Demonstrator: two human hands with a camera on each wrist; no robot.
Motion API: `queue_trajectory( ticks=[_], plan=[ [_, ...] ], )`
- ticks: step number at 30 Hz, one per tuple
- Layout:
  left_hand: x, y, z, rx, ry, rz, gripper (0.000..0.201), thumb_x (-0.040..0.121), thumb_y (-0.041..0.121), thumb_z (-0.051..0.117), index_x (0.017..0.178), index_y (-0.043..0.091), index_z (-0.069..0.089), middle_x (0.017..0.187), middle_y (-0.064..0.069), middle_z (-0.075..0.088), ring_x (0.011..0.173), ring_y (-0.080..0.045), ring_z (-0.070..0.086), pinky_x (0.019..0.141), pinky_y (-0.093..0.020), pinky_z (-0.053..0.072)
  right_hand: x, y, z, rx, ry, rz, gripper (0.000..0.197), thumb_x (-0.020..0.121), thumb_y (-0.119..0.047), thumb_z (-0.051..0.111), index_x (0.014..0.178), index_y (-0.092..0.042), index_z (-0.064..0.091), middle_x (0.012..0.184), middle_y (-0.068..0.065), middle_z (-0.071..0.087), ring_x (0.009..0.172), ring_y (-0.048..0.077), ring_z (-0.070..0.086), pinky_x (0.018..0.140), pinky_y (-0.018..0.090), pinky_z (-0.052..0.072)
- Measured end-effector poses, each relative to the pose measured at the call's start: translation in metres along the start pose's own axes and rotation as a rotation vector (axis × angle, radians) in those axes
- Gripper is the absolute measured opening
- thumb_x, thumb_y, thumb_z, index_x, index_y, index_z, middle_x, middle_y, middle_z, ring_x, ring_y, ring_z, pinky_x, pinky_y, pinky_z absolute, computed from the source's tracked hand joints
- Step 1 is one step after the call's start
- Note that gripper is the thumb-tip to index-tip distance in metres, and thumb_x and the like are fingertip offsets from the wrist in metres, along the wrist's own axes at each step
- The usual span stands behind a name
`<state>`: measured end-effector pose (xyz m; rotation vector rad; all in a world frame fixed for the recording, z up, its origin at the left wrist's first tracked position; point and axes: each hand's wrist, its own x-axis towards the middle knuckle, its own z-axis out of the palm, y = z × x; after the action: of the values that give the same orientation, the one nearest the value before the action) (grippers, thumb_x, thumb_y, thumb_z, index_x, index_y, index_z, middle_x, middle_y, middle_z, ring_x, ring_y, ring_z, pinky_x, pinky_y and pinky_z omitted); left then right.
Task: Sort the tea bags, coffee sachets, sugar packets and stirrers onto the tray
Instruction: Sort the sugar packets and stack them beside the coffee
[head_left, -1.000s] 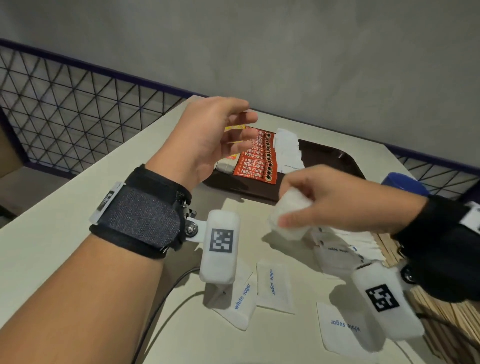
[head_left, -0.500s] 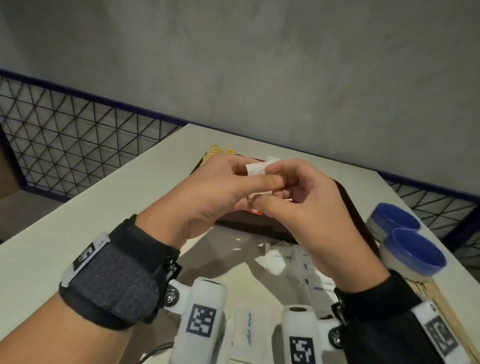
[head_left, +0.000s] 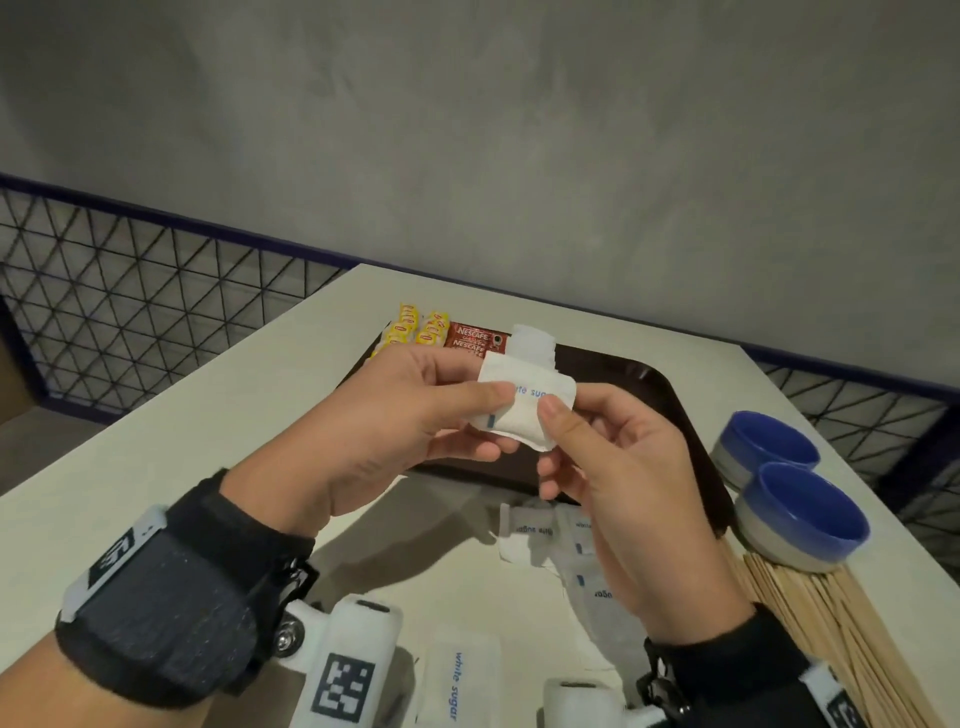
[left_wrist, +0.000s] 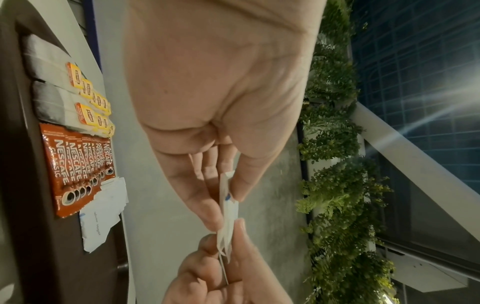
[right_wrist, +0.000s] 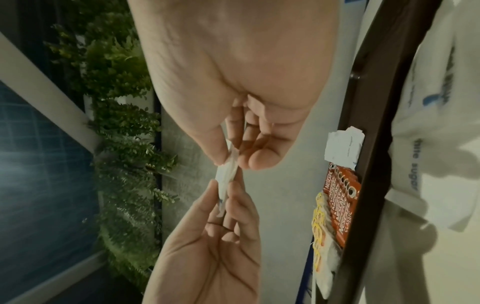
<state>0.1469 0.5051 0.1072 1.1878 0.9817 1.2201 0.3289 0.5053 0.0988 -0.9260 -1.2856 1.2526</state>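
Left hand now pinching sugar packet alongside right hand

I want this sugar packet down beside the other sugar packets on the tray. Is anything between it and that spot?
Nothing visible: both hands hold the sugar packet in the air above the tray, just in front of the sugar pile.

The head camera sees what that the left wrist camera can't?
Only the head view shows the two blue bowls, the wooden stirrers and loose sugar packets on the table. Only the left wrist view shows green plants behind the hands. Both show the left hand and right hand pinching one sugar packet, and the coffee sachets on the tray.
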Motion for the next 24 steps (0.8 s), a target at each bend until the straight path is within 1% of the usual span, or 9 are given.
queue_trajectory(
  ticks=[5,8,12,15,16,18,20,22,24],
  plan=[
    [0.000,0.000,0.003,0.007,0.034,-0.034,0.020,0.095,0.012,0.069,0.105,-0.005,0.076,0.097,-0.018,0.079,0.074,-0.022,0.075,0.064,-0.022,0.062,-0.002,0.002,0.002,-0.021,-0.025,-0.004,0.012,0.093,-0.013,0.068,0.103,-0.012,0.074,0.088,0.016,0.074,0.064,0.019,0.061,0.053,0.025,0.056],
    [-0.001,0.001,0.006,-0.027,0.033,-0.063,0.024,0.099,0.017,0.064,0.106,-0.003,0.075,0.099,-0.020,0.079,0.077,-0.024,0.077,0.065,-0.023,0.063,0.000,0.003,0.002,-0.029,0.026,-0.019,0.011,0.092,-0.016,0.069,0.100,-0.011,0.074,0.087,0.017,0.074,0.061,0.018,0.062,0.053,0.025,0.056],
    [-0.002,0.002,0.007,-0.072,0.007,-0.078,0.024,0.104,0.014,0.057,0.108,-0.001,0.074,0.099,-0.021,0.079,0.080,-0.026,0.079,0.067,-0.025,0.064,0.003,0.006,0.000,-0.023,0.114,-0.022,0.011,0.094,-0.018,0.068,0.097,-0.009,0.074,0.084,0.015,0.074,0.061,0.016,0.063,0.054,0.026,0.057],
    [-0.001,0.001,0.005,-0.056,0.019,-0.066,0.021,0.103,0.010,0.058,0.096,0.003,0.077,0.099,-0.019,0.080,0.087,-0.030,0.079,0.070,-0.027,0.065,0.006,0.007,-0.004,0.005,0.176,-0.034,0.010,0.095,-0.019,0.067,0.098,-0.012,0.074,0.083,0.016,0.073,0.063,0.017,0.063,0.057,0.028,0.058],
    [-0.001,0.002,0.004,-0.045,0.025,-0.059,0.019,0.101,0.007,0.060,0.094,0.004,0.078,0.100,-0.017,0.080,0.089,-0.031,0.079,0.071,-0.027,0.065,0.006,0.007,-0.005,0.035,0.196,-0.027,0.011,0.096,-0.018,0.066,0.098,-0.011,0.073,0.083,0.016,0.073,0.064,0.017,0.062,0.057,0.029,0.057],
    [-0.001,0.002,0.001,-0.018,0.039,-0.037,0.013,0.097,0.000,0.064,0.103,0.000,0.075,0.104,-0.016,0.080,0.089,-0.029,0.079,0.071,-0.025,0.064,0.007,0.006,-0.009,0.143,0.230,0.007,0.012,0.096,-0.017,0.065,0.099,-0.008,0.072,0.082,0.012,0.070,0.064,0.016,0.060,0.058,0.029,0.056],
    [-0.001,0.002,-0.001,0.013,0.061,-0.016,0.019,0.094,-0.004,0.066,0.111,0.001,0.073,0.105,-0.015,0.080,0.083,-0.024,0.077,0.067,-0.022,0.061,0.007,0.003,-0.013,0.287,0.238,0.061,0.012,0.096,-0.017,0.065,0.097,-0.007,0.071,0.077,0.008,0.066,0.064,0.014,0.059,0.059,0.028,0.055],
    [0.000,0.002,-0.002,0.028,0.084,-0.003,0.024,0.091,-0.005,0.069,0.113,0.004,0.073,0.105,-0.014,0.080,0.081,-0.024,0.075,0.065,-0.022,0.059,0.008,0.000,-0.015,0.429,0.221,0.127,0.013,0.091,-0.017,0.067,0.098,-0.006,0.069,0.073,0.005,0.066,0.064,0.013,0.058,0.060,0.028,0.054],
    [0.000,0.001,-0.002,0.013,0.096,0.001,0.029,0.088,-0.008,0.071,0.114,0.004,0.070,0.106,-0.015,0.080,0.081,-0.027,0.075,0.064,-0.023,0.059,0.008,-0.001,-0.015,0.534,0.180,0.177,0.026,0.083,-0.014,0.069,0.106,-0.001,0.066,0.074,0.006,0.066,0.064,0.014,0.058,0.057,0.027,0.054]
  ],
)
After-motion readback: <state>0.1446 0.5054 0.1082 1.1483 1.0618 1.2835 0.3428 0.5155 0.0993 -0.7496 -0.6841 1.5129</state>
